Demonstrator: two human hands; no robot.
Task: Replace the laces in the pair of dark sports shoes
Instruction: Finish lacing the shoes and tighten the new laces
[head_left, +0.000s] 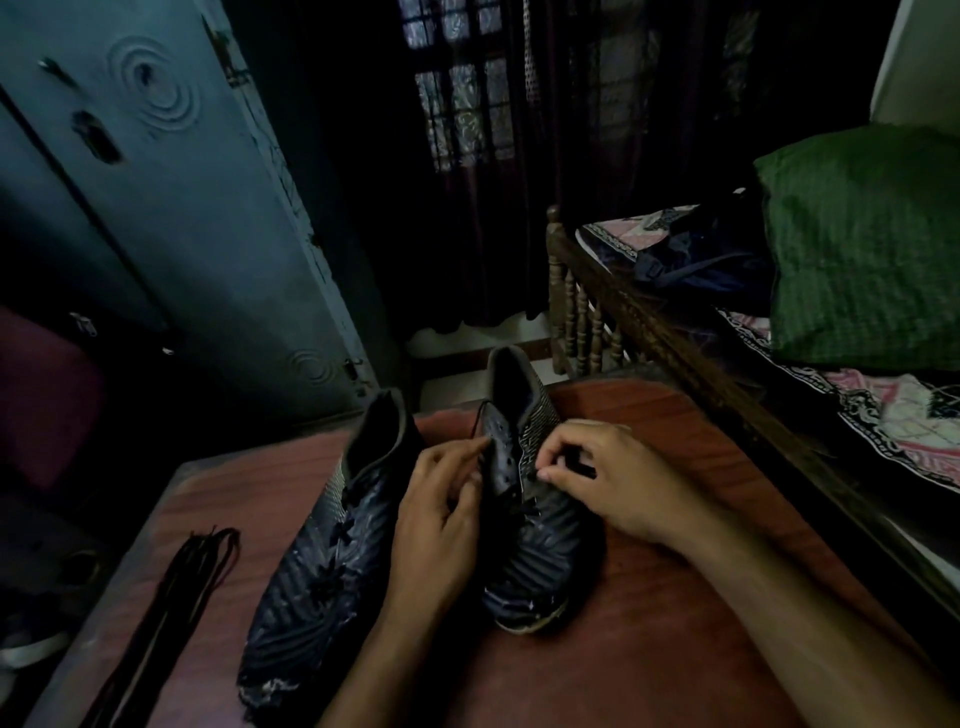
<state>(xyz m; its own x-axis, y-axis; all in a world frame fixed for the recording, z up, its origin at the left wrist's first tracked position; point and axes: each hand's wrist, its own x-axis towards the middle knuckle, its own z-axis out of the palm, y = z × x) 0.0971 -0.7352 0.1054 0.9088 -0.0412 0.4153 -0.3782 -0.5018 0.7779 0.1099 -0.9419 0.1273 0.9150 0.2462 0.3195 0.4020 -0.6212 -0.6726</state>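
Note:
Two dark patterned sports shoes stand on a reddish wooden table (675, 597), toes toward me. The left shoe (322, 551) stands untouched. On the right shoe (540, 530) both my hands work at the eyelets. My left hand (441, 504) pinches a thin black lace at the left side of the tongue. My right hand (602, 473) pinches the black lace at the right row of eyelets. A bundle of dark spare laces (176, 608) lies stretched out at the table's left side.
A wooden bed rail (649, 322) runs along the table's right edge, with a patterned sheet, a dark bag (696, 265) and a green pillow (862, 244) behind it. A blue metal cupboard (171, 208) stands at the back left. The room is dim.

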